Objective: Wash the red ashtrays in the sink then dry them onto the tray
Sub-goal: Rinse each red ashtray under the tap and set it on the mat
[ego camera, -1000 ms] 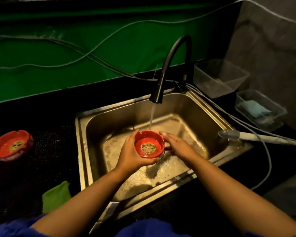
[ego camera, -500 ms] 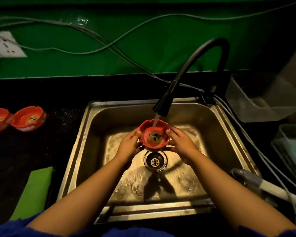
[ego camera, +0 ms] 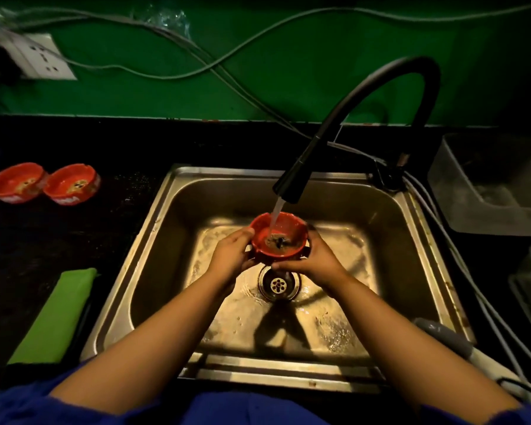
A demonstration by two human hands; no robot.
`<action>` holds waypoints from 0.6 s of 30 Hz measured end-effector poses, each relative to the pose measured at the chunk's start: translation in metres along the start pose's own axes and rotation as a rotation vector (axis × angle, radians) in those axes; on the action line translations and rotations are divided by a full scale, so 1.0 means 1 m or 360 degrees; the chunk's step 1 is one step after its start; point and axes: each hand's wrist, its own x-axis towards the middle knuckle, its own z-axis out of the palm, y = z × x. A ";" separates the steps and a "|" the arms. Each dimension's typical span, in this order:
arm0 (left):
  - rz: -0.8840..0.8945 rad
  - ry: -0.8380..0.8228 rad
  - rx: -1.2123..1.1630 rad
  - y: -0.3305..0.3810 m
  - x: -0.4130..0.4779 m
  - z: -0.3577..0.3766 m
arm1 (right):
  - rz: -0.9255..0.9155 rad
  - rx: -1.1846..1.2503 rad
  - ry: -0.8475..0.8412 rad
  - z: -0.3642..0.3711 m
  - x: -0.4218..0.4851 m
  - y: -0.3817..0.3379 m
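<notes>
A red ashtray [ego camera: 288,228] with dark residue in its bowl is held over the steel sink [ego camera: 154,240], just above the drain [ego camera: 278,283]. My left hand [ego camera: 230,259] grips its left side and my right hand [ego camera: 313,259] cups its right side and underside. Water runs from the black curved faucet [ego camera: 292,185] straight into the ashtray. Two more red ashtrays [ego camera: 16,182] [ego camera: 72,184] sit side by side on the dark counter left of the sink, both with dirt inside.
A folded green cloth [ego camera: 59,311] lies on the counter at the lower left. Clear plastic containers [ego camera: 488,185] stand right of the sink. A grey hose [ego camera: 442,335] rests on the sink's right rim. Cables and a white socket [ego camera: 40,56] hang on the green wall.
The ashtray went from beside the stream to directly under it, and both hands now hold it. My view swung left, bringing both counter ashtrays and the socket into sight.
</notes>
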 end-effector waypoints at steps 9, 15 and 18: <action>-0.0007 0.0026 0.0138 0.006 0.000 -0.018 | 0.0108 -0.0012 -0.0075 0.013 0.006 0.005; 0.0129 -0.0086 -0.0007 0.008 0.004 -0.011 | -0.0355 -0.0340 0.0037 0.007 0.014 -0.013; -0.0062 -0.0096 -0.0312 0.000 0.008 0.001 | -0.0379 -0.0517 0.0027 -0.003 0.017 -0.026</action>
